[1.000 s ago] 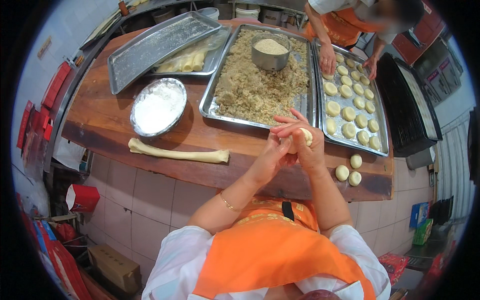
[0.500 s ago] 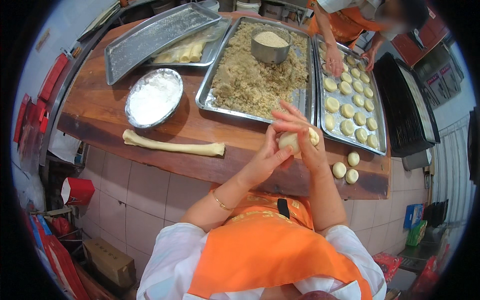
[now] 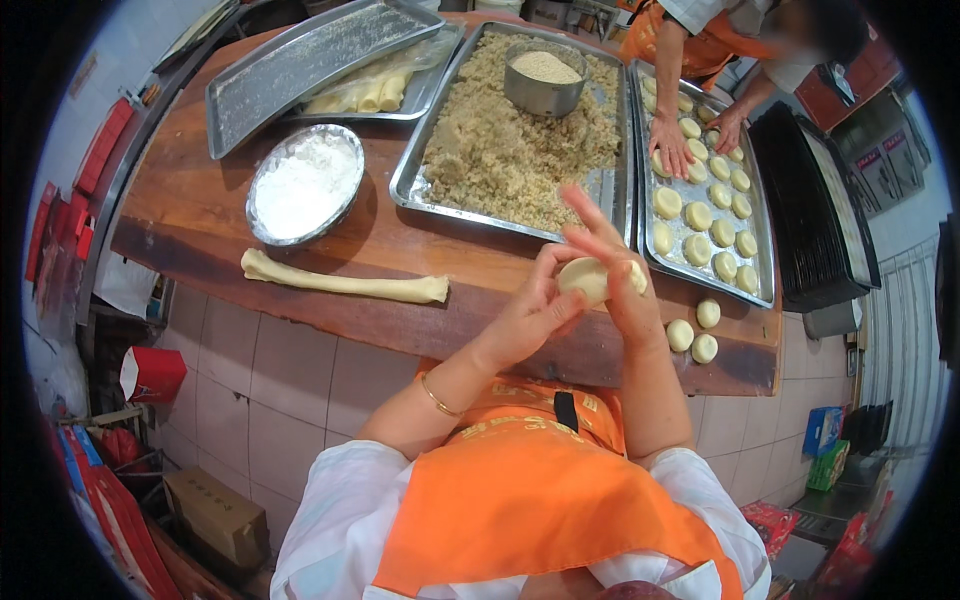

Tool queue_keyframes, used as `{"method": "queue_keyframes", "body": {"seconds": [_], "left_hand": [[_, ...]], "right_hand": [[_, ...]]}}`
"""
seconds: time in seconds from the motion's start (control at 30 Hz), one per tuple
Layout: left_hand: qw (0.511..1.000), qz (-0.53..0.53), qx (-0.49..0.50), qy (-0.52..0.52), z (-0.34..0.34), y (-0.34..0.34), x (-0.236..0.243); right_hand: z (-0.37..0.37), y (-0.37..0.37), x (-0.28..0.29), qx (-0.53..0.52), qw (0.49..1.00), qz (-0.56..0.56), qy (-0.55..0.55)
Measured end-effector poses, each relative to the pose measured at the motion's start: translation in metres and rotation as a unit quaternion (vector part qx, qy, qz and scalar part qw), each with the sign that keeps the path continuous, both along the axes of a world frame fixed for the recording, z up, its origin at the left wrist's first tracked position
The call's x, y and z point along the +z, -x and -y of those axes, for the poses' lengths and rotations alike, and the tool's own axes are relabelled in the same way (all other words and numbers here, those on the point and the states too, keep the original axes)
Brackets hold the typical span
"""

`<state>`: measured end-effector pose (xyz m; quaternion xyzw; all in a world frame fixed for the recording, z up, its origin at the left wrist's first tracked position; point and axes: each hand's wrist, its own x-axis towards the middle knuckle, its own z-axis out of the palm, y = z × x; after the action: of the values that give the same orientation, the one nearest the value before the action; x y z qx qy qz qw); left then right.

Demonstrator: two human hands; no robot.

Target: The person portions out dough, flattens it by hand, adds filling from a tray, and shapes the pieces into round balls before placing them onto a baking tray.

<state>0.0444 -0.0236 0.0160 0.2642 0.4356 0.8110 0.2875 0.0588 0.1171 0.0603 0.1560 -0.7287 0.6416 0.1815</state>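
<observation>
Above the table's near edge, a pale ball of dough (image 3: 585,281) sits between my two hands. My left hand (image 3: 540,305) is closed round its left side, with the thumb pressed on the front. My right hand (image 3: 622,290) cups the other side, its longer fingers stretched up and away. A bit of dough shows past the right thumb. Left of my hands lies a long roll of dough (image 3: 345,281). Three small round dough balls (image 3: 680,335) rest on the table to the right of my right hand.
Beyond my hands stands a metal tray (image 3: 470,215) of crumbly filling, with a round metal container (image 3: 545,95) in it. A bowl of white flour (image 3: 305,187) is at left, near stacked trays (image 3: 310,75). At right, a co-worker's hands (image 3: 672,145) touch dough rounds on another tray (image 3: 755,297).
My hands have turned the dough slightly, and the right fingers point higher. The co-worker's hands have come down flat onto the dough rounds.
</observation>
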Motion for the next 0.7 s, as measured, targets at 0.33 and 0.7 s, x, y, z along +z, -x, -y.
{"method": "queue_keyframes", "body": {"seconds": [0.33,0.7], "left_hand": [[0.947,-0.145,0.282,-0.05,-0.048,-0.014,-0.009],[0.975,-0.093,0.199,-0.034,-0.044,-0.011,-0.019]], "right_hand": [[-0.023,0.002,-0.004,0.071,0.994,0.051,-0.063],[-0.026,0.003,-0.014,0.094,0.993,0.038,-0.056]]}}
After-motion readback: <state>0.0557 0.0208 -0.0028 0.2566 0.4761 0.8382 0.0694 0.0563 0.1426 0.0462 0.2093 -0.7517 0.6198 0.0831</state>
